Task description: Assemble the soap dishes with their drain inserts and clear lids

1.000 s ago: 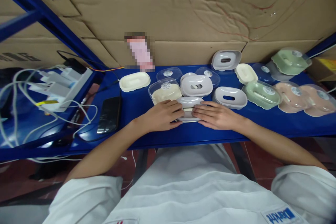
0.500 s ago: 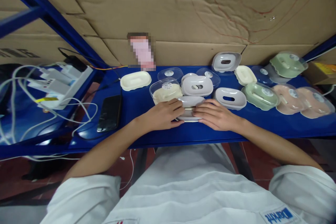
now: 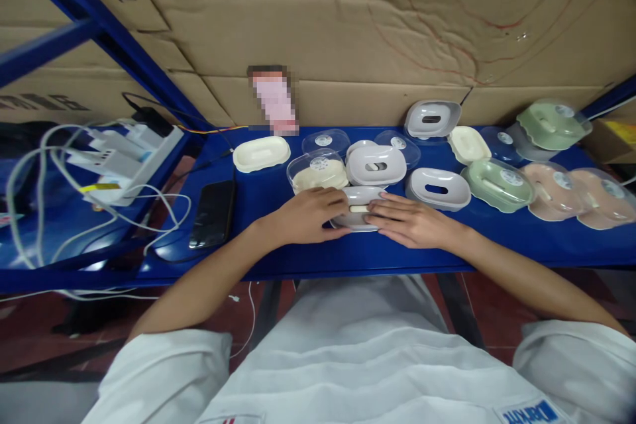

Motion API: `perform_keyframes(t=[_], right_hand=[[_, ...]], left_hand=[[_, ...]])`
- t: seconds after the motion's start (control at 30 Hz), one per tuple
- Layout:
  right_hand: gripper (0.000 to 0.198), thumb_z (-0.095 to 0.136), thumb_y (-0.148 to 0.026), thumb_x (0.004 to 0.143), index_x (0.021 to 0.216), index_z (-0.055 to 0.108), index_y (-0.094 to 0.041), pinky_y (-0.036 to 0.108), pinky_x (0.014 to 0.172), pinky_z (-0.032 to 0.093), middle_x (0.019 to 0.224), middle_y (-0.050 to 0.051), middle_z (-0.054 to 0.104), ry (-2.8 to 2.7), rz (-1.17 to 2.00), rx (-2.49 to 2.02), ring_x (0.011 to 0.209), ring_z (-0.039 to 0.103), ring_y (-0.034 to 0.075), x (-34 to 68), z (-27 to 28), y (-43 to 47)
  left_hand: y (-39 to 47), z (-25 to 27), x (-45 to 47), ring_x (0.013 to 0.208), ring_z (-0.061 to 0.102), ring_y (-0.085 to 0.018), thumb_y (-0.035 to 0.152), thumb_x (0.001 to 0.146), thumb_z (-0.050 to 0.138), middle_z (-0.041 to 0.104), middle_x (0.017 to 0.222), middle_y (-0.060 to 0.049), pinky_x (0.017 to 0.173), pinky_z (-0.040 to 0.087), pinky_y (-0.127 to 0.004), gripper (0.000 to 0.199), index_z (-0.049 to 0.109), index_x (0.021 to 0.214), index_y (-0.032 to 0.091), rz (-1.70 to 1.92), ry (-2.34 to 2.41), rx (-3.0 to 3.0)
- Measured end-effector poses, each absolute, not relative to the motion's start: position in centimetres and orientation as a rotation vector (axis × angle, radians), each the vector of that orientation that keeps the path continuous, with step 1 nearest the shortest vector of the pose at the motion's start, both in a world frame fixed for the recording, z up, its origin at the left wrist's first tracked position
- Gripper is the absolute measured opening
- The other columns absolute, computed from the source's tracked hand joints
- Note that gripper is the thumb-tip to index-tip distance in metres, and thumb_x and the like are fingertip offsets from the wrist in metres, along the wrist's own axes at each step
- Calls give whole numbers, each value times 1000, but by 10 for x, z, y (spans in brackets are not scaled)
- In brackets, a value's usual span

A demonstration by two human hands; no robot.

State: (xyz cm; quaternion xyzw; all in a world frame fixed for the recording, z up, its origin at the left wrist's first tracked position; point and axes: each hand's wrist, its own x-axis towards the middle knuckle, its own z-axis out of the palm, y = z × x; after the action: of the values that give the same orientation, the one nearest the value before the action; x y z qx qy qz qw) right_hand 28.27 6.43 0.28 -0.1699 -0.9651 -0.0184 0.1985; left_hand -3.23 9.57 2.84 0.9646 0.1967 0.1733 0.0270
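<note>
A pale grey oval soap dish (image 3: 358,218) lies between my hands near the shelf's front edge, with a small cream bar across its middle slot. My left hand (image 3: 315,215) grips its left end, fingers curled over the rim and thumb low at the front. On the right end rests my right hand (image 3: 412,220), fingers pressed together over the rim. Just behind is another grey dish (image 3: 376,165). A cream dish under a clear lid (image 3: 318,172) sits behind my left hand, and a grey slotted dish (image 3: 438,189) stands behind my right.
Lidded green (image 3: 498,185) and pink (image 3: 552,189) soap dishes line the right side. A cream tray (image 3: 262,154) lies at the back left. On the left are a black phone (image 3: 212,214) and a power strip (image 3: 144,159) with tangled white cables. Cardboard (image 3: 318,33) walls the back.
The view has shifted slightly. Both hands stay on the grey dish, and my right fingers have slid a little, leaving more of its rear rim and the cream bar showing.
</note>
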Motion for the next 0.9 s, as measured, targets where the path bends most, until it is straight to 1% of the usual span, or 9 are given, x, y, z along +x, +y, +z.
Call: perform_keyframes(t=[0.1, 0.13, 0.23, 0.3, 0.33, 0.47, 0.67, 0.77, 0.9], right_hand=[[46, 60, -28, 109, 154, 60, -21, 51, 128, 47, 147, 13, 70, -2661, -7, -476, 140, 65, 25, 283, 0, 67], [47, 61, -29, 108, 154, 60, -21, 51, 127, 48, 146, 13, 70, -2644, -3, -478, 140, 65, 25, 283, 0, 69], [48, 64, -32, 107, 155, 61, -23, 53, 123, 51, 145, 14, 71, -2605, -25, -491, 138, 66, 27, 284, 2, 72], [50, 67, -33, 106, 155, 61, -24, 53, 120, 52, 145, 14, 71, -2595, -27, -517, 136, 67, 28, 285, 4, 73], [50, 67, -34, 106, 155, 61, -24, 53, 118, 53, 144, 14, 71, -2593, -21, -532, 135, 67, 29, 286, 4, 73], [52, 66, -36, 107, 156, 59, -23, 50, 115, 55, 148, 15, 69, -2590, 4, -587, 136, 66, 29, 287, 5, 71], [69, 66, -44, 106, 168, 41, -26, 52, 117, 54, 159, 16, 59, -2583, 108, -693, 143, 61, 32, 286, 7, 69], [81, 68, -52, 104, 172, 32, -28, 53, 121, 52, 166, 17, 50, -2544, 201, -765, 150, 54, 34, 287, 8, 70], [88, 66, -52, 104, 176, 19, -30, 57, 126, 46, 173, 17, 40, -2435, 229, -831, 159, 43, 35, 289, 9, 71]], left_hand=[[109, 38, -47, 115, 69, -28, 41, 103, 65, 73, 121, -11, 103, 54, -44, 22, 70, 109, 22, 736, 887, 2858], [115, 41, -53, 122, 67, -31, 44, 101, 66, 71, 127, -12, 108, 52, -48, 26, 70, 115, 22, 755, 1014, 2826], [132, 46, -69, 142, 55, -39, 58, 92, 75, 56, 154, -17, 118, 44, -59, 61, 62, 141, 23, 598, 1317, 2733], [139, 45, -74, 148, 50, -42, 63, 87, 78, 49, 162, -18, 120, 43, -62, 81, 53, 152, 23, 429, 1413, 2655], [140, 45, -74, 148, 50, -42, 64, 86, 78, 49, 162, -17, 121, 43, -62, 83, 51, 154, 23, 370, 1433, 2620], [138, 43, -69, 139, 60, -38, 55, 90, 75, 60, 153, -13, 120, 46, -57, 69, 56, 149, 24, 354, 1433, 2560], [135, 45, -64, 136, 60, -36, 51, 92, 71, 66, 144, -13, 119, 47, -55, 54, 62, 136, 21, 559, 1379, 2554], [132, 49, -62, 130, 64, -33, 51, 93, 71, 69, 136, -12, 116, 49, -52, 47, 63, 128, 21, 717, 1314, 2519], [118, 55, -54, 126, 66, -28, 52, 93, 76, 69, 132, -10, 113, 53, -47, 46, 63, 126, 23, 792, 979, 2525]])
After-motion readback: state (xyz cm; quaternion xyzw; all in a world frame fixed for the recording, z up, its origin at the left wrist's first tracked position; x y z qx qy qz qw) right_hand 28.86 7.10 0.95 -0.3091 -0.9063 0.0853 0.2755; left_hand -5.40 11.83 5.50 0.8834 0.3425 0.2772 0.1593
